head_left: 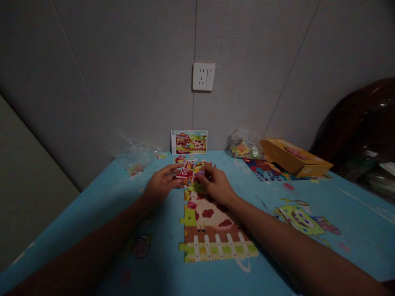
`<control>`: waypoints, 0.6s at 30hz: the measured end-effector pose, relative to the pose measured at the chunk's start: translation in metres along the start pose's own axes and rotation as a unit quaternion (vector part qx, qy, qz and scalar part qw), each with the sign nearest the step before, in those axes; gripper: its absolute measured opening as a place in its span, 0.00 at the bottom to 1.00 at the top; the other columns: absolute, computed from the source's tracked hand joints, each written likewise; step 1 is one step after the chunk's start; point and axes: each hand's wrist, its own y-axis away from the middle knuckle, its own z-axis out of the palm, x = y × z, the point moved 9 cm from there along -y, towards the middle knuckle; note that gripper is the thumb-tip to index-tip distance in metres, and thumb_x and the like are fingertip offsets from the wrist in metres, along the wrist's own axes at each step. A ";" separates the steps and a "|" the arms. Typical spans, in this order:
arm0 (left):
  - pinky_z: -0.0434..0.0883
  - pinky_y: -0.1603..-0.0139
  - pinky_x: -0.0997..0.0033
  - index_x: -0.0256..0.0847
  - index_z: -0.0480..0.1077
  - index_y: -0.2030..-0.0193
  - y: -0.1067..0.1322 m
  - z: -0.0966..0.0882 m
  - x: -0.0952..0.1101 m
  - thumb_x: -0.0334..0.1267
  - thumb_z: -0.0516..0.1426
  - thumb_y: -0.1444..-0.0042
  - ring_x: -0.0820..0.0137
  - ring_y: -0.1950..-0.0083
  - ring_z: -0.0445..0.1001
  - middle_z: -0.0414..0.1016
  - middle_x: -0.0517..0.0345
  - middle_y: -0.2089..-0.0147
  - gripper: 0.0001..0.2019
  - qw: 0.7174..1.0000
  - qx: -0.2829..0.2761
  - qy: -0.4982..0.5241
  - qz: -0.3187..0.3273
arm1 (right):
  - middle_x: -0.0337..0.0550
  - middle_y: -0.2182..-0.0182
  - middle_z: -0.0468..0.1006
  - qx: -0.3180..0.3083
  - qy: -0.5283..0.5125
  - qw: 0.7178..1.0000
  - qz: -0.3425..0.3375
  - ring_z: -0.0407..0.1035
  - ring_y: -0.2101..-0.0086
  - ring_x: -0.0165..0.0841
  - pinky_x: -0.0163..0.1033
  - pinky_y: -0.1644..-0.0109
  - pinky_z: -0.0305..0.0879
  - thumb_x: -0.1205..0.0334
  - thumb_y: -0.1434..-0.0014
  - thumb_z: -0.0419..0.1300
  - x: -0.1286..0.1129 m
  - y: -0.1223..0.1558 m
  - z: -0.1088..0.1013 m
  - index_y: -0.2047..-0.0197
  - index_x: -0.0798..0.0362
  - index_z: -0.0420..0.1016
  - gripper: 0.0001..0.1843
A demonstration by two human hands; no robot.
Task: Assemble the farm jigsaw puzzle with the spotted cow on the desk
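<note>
A red puzzle piece with a white-trimmed barn [184, 171] is between the thumb and fingers of my left hand [162, 181]. My right hand [217, 183] has its thumb and fingertips closed on a puzzle piece with a purple patch [199, 174], partly hidden by the fingers. Below both hands lies a joined puzzle section [212, 230] with a spotted cow and a white fence; my right forearm covers part of its right side. More loose pieces [180, 159] lie just beyond my hands, partly covered.
A picture card [189, 142] of the farm scene leans against the wall. At left lies a clear plastic bag [135, 154]; at right are a bag of pieces [245, 146] and a yellow box [296, 158] on a colourful sheet [265, 172]. A blue cartoon cloth [123, 250] covers the table.
</note>
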 end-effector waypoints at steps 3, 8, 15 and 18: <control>0.80 0.55 0.63 0.36 0.69 0.47 0.000 -0.002 0.000 0.38 0.67 0.54 0.62 0.54 0.79 0.72 0.51 0.52 0.27 1.000 0.004 0.014 -0.003 | 0.41 0.68 0.78 0.013 -0.011 1.000 0.001 0.71 0.69 0.32 0.36 0.65 0.65 0.58 0.40 0.56 0.000 0.001 -0.001 0.63 0.53 0.74 0.09; 0.80 0.57 0.61 0.36 0.68 0.49 0.000 0.002 0.000 0.39 0.67 0.54 0.62 0.56 0.79 0.72 0.50 0.52 0.25 1.000 -0.008 0.018 -0.002 | 0.41 0.68 0.77 0.026 -0.073 0.997 0.010 0.70 0.68 0.33 0.37 0.64 0.67 0.55 0.42 0.58 0.008 0.000 0.003 0.63 0.53 0.72 0.10; 0.73 0.65 0.71 0.36 0.70 0.49 0.003 0.002 0.013 0.39 0.57 0.44 0.71 0.68 0.75 0.69 0.62 0.71 0.16 0.980 -0.003 -0.185 0.073 | 0.40 0.71 0.76 0.004 -0.188 0.982 0.021 0.70 0.70 0.32 0.36 0.68 0.67 0.55 0.45 0.62 0.013 -0.002 0.010 0.63 0.53 0.74 0.11; 0.71 0.63 0.72 0.36 0.72 0.49 0.006 0.002 0.025 0.38 0.54 0.42 0.71 0.67 0.73 0.71 0.61 0.70 0.16 0.951 0.009 -0.289 0.114 | 0.39 0.75 0.75 -0.007 -0.201 0.979 0.035 0.69 0.74 0.31 0.35 0.71 0.66 0.55 0.47 0.62 0.010 -0.001 0.011 0.65 0.53 0.73 0.10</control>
